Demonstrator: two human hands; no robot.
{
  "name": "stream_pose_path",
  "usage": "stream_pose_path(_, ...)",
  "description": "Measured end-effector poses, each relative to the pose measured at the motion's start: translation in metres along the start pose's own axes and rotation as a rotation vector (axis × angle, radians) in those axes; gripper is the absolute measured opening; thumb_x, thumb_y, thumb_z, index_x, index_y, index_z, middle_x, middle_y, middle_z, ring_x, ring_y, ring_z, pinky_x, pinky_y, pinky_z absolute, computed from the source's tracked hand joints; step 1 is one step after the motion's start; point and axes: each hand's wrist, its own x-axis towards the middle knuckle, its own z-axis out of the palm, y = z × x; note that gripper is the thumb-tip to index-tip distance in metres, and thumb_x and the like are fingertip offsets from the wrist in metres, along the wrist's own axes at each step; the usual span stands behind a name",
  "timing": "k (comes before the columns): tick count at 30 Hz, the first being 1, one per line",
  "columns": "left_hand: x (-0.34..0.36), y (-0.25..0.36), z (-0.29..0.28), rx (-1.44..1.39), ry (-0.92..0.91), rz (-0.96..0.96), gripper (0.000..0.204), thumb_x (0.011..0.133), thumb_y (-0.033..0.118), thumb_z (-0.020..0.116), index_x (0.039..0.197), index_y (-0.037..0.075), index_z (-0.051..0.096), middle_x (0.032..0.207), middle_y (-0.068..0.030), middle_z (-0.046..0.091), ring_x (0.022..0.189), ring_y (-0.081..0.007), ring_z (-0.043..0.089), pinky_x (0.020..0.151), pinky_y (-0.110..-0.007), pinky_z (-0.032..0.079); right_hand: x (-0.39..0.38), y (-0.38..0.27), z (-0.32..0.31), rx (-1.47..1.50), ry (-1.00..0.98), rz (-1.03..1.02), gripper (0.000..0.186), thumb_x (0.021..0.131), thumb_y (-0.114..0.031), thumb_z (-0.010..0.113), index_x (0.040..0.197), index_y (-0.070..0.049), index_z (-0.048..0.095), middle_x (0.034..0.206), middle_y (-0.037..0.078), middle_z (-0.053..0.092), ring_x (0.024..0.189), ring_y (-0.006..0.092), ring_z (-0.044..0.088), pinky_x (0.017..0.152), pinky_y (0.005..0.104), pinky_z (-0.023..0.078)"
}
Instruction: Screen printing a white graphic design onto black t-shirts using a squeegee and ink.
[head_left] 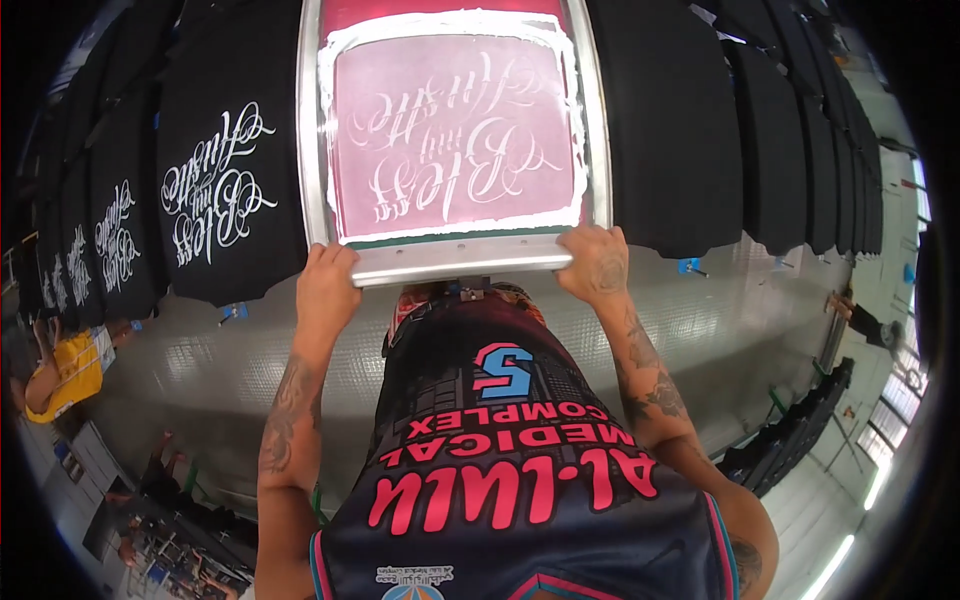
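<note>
A metal-framed printing screen (462,258) lies in front of me at the top middle of the view. White ink (450,28) forms a thick band around its pinkish mesh (370,80), where curly lettering shows reversed and pale. At the near left corner of the frame, my left hand (330,277) has its fingers curled over the metal edge. My right hand (597,260) grips the near right corner the same way. What lies under the screen is hidden by it.
Black T-shirts with white script print (218,200) lie in a row to the left. Plain black T-shirts (665,140) continue to the right. Small blue-handled parts (690,266) stick out below them. A person in yellow (72,372) stands at the far left, over a shiny grey floor (225,375).
</note>
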Motion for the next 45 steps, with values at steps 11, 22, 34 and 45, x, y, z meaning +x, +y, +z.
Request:
stream_pose_path(11,0.048,-0.015,0.016,0.096,0.038,-0.094,0.019,0.07,-0.001,0.064,0.088,0.005,0.065,0.09,-0.0119,0.065,0.094,-0.0347,0.062,0.072,-0.046,0.057,0.045,0.015,0.015,-0.022,0.073,-0.012,0.024,0.058,-0.013,0.073,0.082,-0.01,0.069,0.079,0.007,0.068,0.075,0.0316,0.067,0.066,0.0444,0.055)
stream_pose_path(22,0.311,-0.094,-0.031,0.255,-0.057,-0.067,0.025,0.077,0.016,0.065,0.095,0.004,0.076,0.098,-0.0221,0.072,0.094,-0.0397,0.07,0.084,-0.047,0.057,0.305,0.069,-0.041,-0.178,-0.002,0.017,0.043,0.07,-0.047,0.076,0.096,-0.014,0.078,0.087,0.018,0.074,0.087,0.0376,0.072,0.082,0.0459,0.058)
stream_pose_path(34,-0.01,0.003,0.011,0.053,0.009,-0.009,0.017,0.069,0.0,0.071,0.084,0.005,0.065,0.092,-0.0125,0.067,0.09,-0.0341,0.064,0.076,-0.046,0.056,-0.01,-0.008,-0.01,-0.049,-0.009,0.01,0.023,0.06,-0.015,0.077,0.083,-0.012,0.076,0.087,0.008,0.074,0.08,0.0289,0.072,0.075,0.0434,0.056)
stream_pose_path(45,0.015,-0.002,0.03,0.129,0.078,-0.099,0.021,0.068,-0.003,0.065,0.087,0.006,0.065,0.09,-0.0129,0.065,0.09,-0.0335,0.064,0.071,-0.046,0.058,0.013,-0.001,0.013,0.02,0.199,-0.018,0.023,0.055,-0.013,0.069,0.078,-0.012,0.069,0.071,0.008,0.062,0.068,0.0347,0.063,0.061,0.0474,0.052)
